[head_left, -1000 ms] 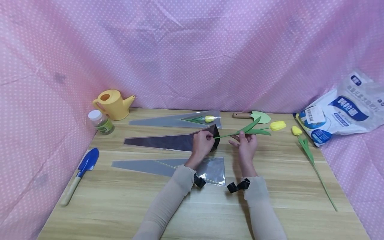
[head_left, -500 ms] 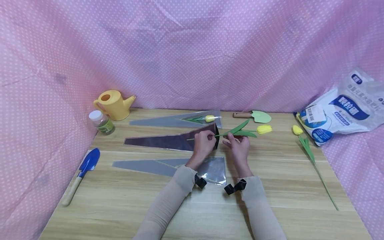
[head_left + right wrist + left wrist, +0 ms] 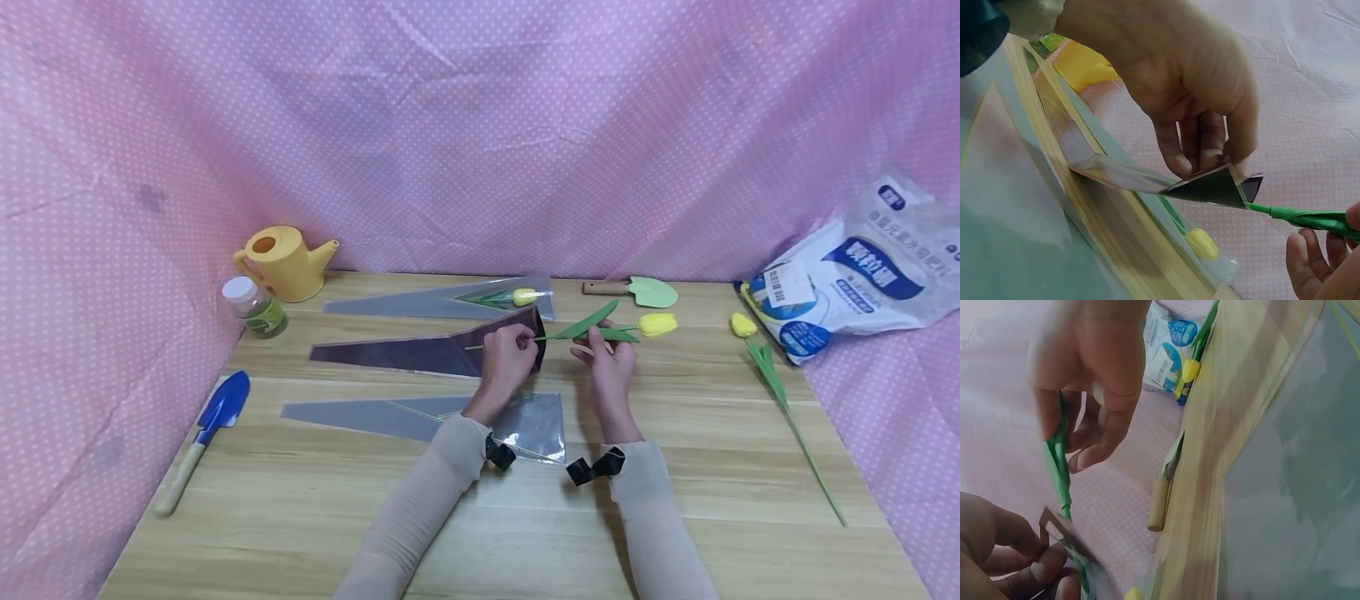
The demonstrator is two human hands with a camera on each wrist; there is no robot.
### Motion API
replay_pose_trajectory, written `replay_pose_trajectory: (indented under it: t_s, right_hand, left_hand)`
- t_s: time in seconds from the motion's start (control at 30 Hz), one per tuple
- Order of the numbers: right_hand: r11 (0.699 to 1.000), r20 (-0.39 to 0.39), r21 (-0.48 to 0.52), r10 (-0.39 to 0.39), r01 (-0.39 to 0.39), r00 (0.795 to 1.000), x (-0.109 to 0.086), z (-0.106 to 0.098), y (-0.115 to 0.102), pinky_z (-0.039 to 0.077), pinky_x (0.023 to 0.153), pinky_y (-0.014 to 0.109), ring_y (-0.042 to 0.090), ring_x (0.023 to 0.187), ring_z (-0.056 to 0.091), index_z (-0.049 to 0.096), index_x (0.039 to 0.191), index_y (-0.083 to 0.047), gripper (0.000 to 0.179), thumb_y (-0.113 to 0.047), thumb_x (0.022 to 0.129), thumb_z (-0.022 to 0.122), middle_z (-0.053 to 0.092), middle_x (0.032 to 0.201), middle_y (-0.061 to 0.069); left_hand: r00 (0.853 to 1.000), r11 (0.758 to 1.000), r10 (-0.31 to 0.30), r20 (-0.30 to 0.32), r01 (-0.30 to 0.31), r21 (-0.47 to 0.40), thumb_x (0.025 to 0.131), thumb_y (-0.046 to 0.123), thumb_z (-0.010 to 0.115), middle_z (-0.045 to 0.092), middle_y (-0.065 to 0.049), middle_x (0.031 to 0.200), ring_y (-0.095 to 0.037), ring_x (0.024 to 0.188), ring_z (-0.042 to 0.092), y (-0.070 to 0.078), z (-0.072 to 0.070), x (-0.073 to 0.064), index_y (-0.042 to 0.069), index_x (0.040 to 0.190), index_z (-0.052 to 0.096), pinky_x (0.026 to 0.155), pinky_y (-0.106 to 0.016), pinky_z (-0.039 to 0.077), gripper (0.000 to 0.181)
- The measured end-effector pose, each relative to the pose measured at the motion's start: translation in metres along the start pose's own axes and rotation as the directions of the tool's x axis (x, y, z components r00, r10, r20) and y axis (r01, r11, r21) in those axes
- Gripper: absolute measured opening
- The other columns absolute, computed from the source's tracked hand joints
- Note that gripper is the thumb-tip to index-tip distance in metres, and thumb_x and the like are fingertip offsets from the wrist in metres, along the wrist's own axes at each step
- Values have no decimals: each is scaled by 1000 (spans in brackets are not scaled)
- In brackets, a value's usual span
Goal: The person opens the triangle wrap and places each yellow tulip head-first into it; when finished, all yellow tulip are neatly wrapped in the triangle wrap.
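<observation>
My left hand pinches the mouth edge of a dark tapered flower sleeve in the middle of the table. With my right hand I hold a yellow tulip by its green leaves, thumb on top. Its stem runs into the sleeve's mouth, and the stem's end shows through the film left of my left hand. In the right wrist view the sleeve's dark opening stands spread around the stem, with my left fingers at its rim.
Behind lies a clear sleeve holding a tulip; nearer me lies another sleeve. A second tulip and fertilizer bag are right. A green trowel, watering can, jar and blue trowel surround them.
The tulip has moved left, its stem sliding deeper into the dark sleeve. My right hand went left with it, then shifted slightly back right along the leaves. My left hand stayed at the mouth.
</observation>
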State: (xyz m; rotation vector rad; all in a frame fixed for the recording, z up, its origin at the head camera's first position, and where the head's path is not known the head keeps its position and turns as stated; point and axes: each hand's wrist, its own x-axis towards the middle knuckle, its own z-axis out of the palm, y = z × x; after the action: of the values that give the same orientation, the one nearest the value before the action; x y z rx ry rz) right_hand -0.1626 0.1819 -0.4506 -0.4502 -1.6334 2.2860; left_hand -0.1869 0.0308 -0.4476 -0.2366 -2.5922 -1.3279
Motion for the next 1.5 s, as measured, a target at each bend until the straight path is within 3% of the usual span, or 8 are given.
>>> replay_pose_trajectory:
  t_s: [0.33, 0.57, 0.73, 0.83, 0.97, 1.07, 1.23, 1.5]
  right_hand:
    - [1000, 32, 10, -10, 9, 999, -6, 9, 5, 61, 75, 27, 8, 81, 69, 54, 110, -6, 10, -10, 102, 54, 62, 101, -3]
    - [1000, 69, -30, 6, -4, 998, -9, 12, 11, 61, 76, 27, 9, 82, 67, 54, 121, 3, 23, -10, 102, 54, 58, 107, 2]
    - [998, 60, -38, 61, -59, 996, -10, 14, 11, 59, 73, 21, 7, 85, 63, 53, 124, -2, 24, -14, 103, 53, 57, 108, -4]
    - [991, 42, 79, 104, -107, 994, -9, 14, 8, 57, 71, 19, 6, 85, 62, 54, 121, -7, 20, -17, 104, 51, 60, 103, -7]
    - [950, 6, 277, 145, -141, 989, -8, 13, 4, 57, 68, 21, 9, 80, 65, 54, 112, -10, 12, -18, 104, 50, 66, 93, -4]
    - [931, -26, 334, 164, -146, 986, -7, 11, 2, 59, 69, 23, 12, 80, 68, 52, 105, -11, 7, -18, 103, 52, 68, 93, 0]
    - [940, -66, 312, 167, -138, 984, -8, 11, 2, 59, 68, 23, 10, 82, 70, 52, 103, -12, 4, -16, 102, 55, 68, 94, 0]
    - [966, -48, 215, 154, -141, 987, -9, 13, 7, 59, 65, 23, 7, 80, 71, 56, 99, -10, 5, -13, 99, 60, 71, 87, -6]
  left_hand:
    - [999, 999, 44, -26, -44, -5, 83, 1, 66, 73, -7, 72, -12, 61, 58, 2, 2, 0, 5, 87, 78, 59, -20, 44, 13]
    - [995, 995, 93, -33, -94, -16, 82, 1, 66, 73, -6, 70, -9, 59, 56, 4, 4, -2, 4, 86, 78, 56, -16, 40, 13]
    - [994, 995, 95, -47, -95, -18, 82, 2, 66, 72, -6, 68, -10, 58, 56, 5, 4, -2, 4, 85, 77, 56, -16, 40, 12]
    - [995, 996, 82, -52, -83, -16, 82, 2, 65, 72, -6, 68, -10, 58, 56, 4, 4, -2, 4, 85, 77, 56, -17, 41, 13]
    - [995, 996, 79, -58, -80, -28, 82, 0, 65, 72, -7, 68, -11, 57, 57, 4, 4, -2, 3, 86, 78, 56, -18, 44, 14]
    - [994, 995, 87, -66, -89, -35, 82, -1, 65, 72, -8, 68, -12, 57, 57, 4, 3, -2, 2, 86, 78, 56, -19, 44, 14]
    - [992, 993, 106, -73, -108, -34, 82, 0, 65, 72, -8, 67, -11, 57, 57, 5, 4, -2, 3, 85, 77, 57, -18, 43, 13]
    - [989, 990, 132, -68, -136, -44, 82, -1, 66, 72, -8, 68, -9, 57, 56, 9, 3, -4, 1, 87, 77, 55, -14, 40, 12]
